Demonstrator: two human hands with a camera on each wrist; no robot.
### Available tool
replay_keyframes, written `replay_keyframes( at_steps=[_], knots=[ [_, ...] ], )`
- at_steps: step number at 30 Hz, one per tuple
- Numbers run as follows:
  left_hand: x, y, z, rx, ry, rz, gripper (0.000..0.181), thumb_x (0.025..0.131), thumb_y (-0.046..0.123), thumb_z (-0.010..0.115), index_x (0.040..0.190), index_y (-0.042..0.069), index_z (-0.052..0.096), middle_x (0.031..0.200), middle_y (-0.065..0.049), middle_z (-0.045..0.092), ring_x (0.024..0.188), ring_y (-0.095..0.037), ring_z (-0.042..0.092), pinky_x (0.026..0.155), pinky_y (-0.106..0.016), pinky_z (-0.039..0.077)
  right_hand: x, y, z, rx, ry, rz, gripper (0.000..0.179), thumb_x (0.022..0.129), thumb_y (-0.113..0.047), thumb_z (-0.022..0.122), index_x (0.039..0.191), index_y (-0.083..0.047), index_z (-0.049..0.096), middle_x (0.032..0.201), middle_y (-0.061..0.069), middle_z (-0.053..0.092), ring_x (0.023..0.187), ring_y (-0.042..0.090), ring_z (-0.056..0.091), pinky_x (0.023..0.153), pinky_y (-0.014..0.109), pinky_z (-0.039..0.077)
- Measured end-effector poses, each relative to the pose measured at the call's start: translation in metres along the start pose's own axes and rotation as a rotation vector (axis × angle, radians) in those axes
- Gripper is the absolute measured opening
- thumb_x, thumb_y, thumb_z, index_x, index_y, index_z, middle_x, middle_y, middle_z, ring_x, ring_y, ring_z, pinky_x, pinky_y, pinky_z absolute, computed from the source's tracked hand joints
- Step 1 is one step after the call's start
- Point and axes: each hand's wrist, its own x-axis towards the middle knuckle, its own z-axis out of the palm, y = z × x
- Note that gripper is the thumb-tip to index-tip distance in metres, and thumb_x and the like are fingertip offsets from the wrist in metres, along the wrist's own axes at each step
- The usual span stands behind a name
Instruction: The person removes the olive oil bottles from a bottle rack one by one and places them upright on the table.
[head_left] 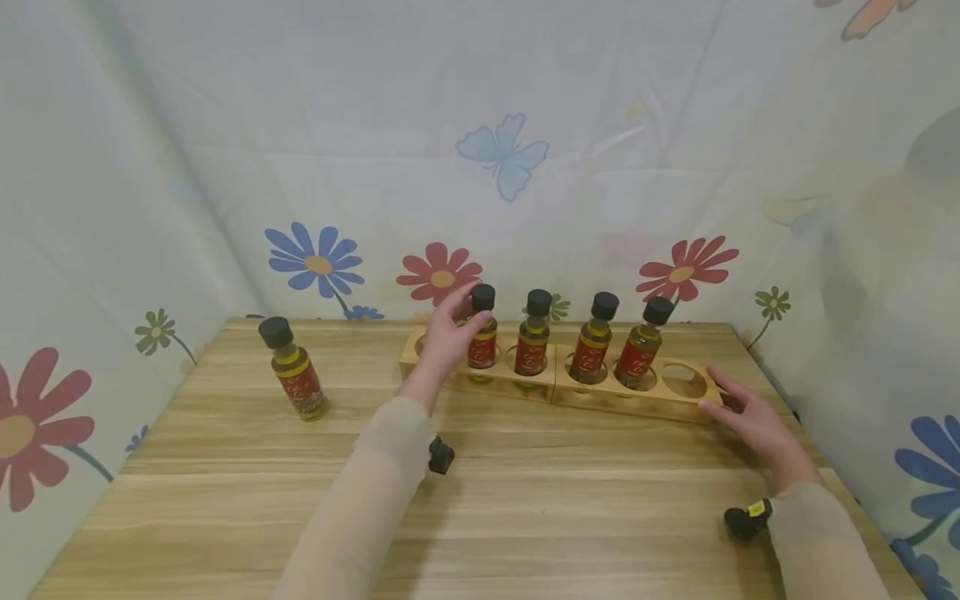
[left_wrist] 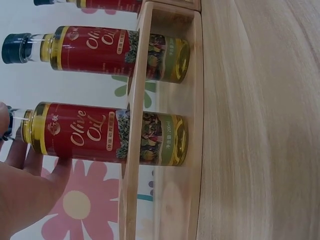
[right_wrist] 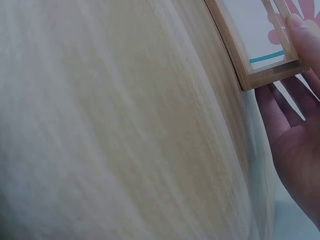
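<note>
Two pale wooden racks stand end to end near the back of a wood-grain surface (head_left: 540, 508). From here I can see the person's left hand (head_left: 450, 337) pinching the black cap and neck of an olive oil bottle (head_left: 482, 350), thumb on one side and fingers curled behind. That bottle sits upright in the middle hole of the left rack (left_wrist: 195, 110), its base down between the boards. Just to its right, a second bottle (head_left: 532, 346) fills the next hole of the same rack.

The right rack (head_left: 671, 406) carries a third bottle (head_left: 591, 350) and a fourth bottle (head_left: 637, 357), both with the same red label and black cap. The right hand (head_left: 753, 421) grips the far end of this rack beside its last round hole, thumb on the near edge, fingers against the end board. A fifth bottle (head_left: 300, 379) stands by itself on the surface, well to the left of the racks.

Each wrist wears a small black camera. Behind everything hangs a pale curtain (head_left: 405, 108) printed with flowers and a blue butterfly (head_left: 506, 156).
</note>
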Motion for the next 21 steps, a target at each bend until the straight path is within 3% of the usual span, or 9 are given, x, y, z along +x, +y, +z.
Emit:
replay_keyframes(
  at_steps=[13,21],
  knots=[
    [-0.009,0.002,-0.003,0.026,0.089,0.059,0.049,0.087,0.005,0.075,0.134,0.014,0.063,0.123,-0.012,0.067,0.109,-0.027,0.063,0.097,-0.043,0.049,0.000,-0.001,0.001,-0.001,-0.003,0.001,0.083,0.097,-0.039,0.063,0.158,-0.008,0.017,0.158,0.029,0.016,0.136,0.056,0.029,0.106,0.065,0.028],
    [-0.012,0.016,-0.007,-0.050,0.135,0.118,0.047,0.089,0.001,0.073,0.134,0.011,0.063,0.121,-0.012,0.066,0.109,-0.026,0.063,0.099,-0.044,0.048,0.000,-0.001,0.000,-0.012,-0.001,0.001,0.082,0.097,-0.040,0.063,0.158,-0.008,0.018,0.157,0.030,0.017,0.135,0.056,0.030,0.106,0.065,0.029]
  ],
)
